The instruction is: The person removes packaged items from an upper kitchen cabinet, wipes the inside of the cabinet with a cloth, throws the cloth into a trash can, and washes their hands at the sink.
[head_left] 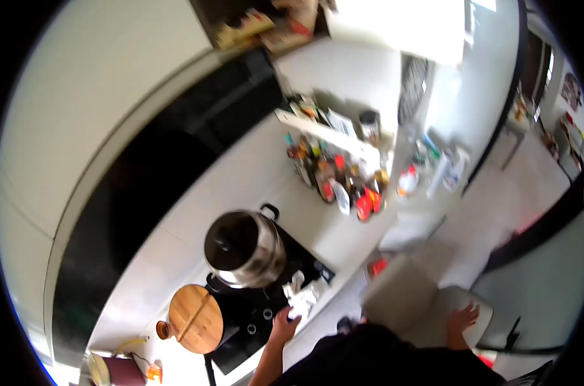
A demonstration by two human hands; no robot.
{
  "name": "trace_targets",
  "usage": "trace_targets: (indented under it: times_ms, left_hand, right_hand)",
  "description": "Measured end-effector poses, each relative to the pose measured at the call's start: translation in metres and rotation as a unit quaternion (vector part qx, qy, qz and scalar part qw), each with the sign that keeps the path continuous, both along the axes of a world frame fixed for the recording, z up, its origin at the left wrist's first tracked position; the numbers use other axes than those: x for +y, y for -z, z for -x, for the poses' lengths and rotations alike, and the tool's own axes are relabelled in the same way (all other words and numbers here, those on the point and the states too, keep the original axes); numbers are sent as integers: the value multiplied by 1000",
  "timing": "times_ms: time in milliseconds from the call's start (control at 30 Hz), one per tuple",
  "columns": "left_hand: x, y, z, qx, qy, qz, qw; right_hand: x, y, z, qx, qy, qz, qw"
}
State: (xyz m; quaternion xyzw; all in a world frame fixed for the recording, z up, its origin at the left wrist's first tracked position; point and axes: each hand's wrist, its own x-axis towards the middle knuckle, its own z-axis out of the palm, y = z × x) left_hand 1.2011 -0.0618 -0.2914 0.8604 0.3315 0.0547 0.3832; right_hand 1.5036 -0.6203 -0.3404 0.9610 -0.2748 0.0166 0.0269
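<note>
My left hand [284, 325] is at the front edge of the black cooktop [240, 338], its fingers curled at the near end of a crumpled white tissue [303, 297]. Part of that grip is blurred. Off to the right, my right hand [462, 318] hangs over the floor side with its fingers apart and nothing in it. Just beyond the tissue, a large steel pot [266, 257] with a dark lid sits on the cooktop. A round wooden lid [195, 320] with a bar handle is at the cooktop's left.
Several sauce bottles [325, 180] crowd the counter corner, below a white shelf [330, 136]. Spray and cleaning bottles [456, 168] stand to the right. A black range hood [157, 174] hangs above. On the floor side there is a beige chair-like piece [401, 293].
</note>
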Motion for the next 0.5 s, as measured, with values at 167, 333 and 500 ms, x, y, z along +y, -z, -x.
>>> trace_targets:
  times_ms: [167,333,500]
  left_hand:
    - [10,-15,-3,-9,3,44,999]
    - [11,-34,-29,9,5,72,997]
    - [1,-37,-63,19,54,88,994]
  right_hand:
    - [-102,1,93,93,302,-169,934]
    - [-183,73,114,-27,146,-260,954]
    - [-167,27,94,-40,45,-217,974]
